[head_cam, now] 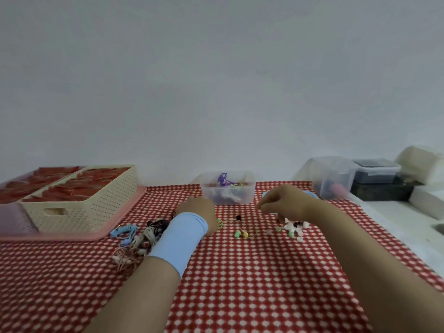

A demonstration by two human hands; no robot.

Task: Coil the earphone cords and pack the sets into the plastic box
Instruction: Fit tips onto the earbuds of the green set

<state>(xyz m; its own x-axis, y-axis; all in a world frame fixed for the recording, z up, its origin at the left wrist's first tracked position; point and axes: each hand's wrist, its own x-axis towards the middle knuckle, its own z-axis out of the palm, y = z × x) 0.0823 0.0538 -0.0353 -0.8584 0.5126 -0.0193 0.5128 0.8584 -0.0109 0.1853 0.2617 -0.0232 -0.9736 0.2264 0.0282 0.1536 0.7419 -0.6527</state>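
Red checked tablecloth, nearest; tangled earphone pile; my left hand, grip hidden; green-and-yellow-budded earphone set on cloth before clear plastic box: light, limp, thin cord, I'd pinch near buds; right hand, fingers curled, hold unclear.

A basket on a tray lies left of the plastic box, a tub right of it, loose earphones before it on the cloth.

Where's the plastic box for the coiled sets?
Head view, far centre: the plastic box sits between the cream basket at left and a larger clear tub at right.
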